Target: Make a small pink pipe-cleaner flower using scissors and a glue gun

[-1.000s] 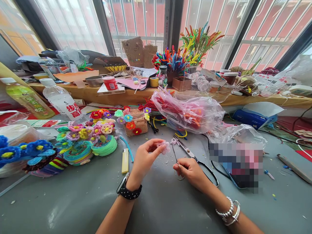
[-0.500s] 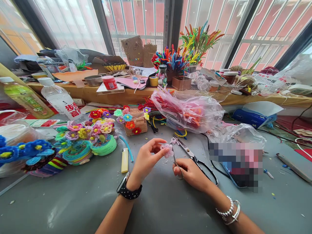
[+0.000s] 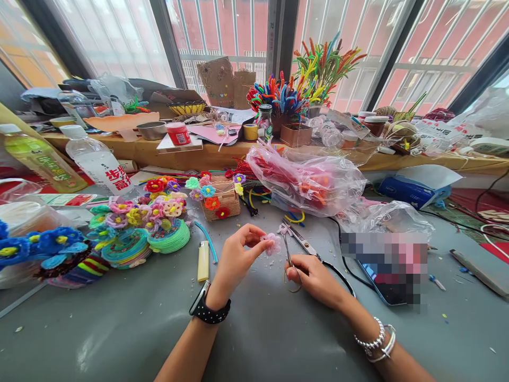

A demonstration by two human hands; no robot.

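Between the thumb and fingers of my left hand [image 3: 243,254] is a pale pink fuzzy flower [image 3: 272,244], held above the grey table. My right hand [image 3: 314,278] grips small scissors [image 3: 289,260] by their finger loops, blades pointing up and a little apart from the flower's right side. Behind my right hand lies a large pair of scissors [image 3: 304,243] with black handles, partly covered by the hand. A small pale pink piece [image 3: 283,228] rests by its blade tips. Tiny light clippings are scattered on the table beneath the flower.
A yellow lighter [image 3: 203,261] and a blue pipe cleaner [image 3: 207,241] lie left of my hands. Colourful flower pots [image 3: 169,237] stand farther left. A plastic bag [image 3: 306,178] of pink and red stems lies behind; a phone [image 3: 382,281] with a cable is at right.
My right hand has drawn the small scissors slightly right, away from the flower. The flower stays in my left hand, turned a little.
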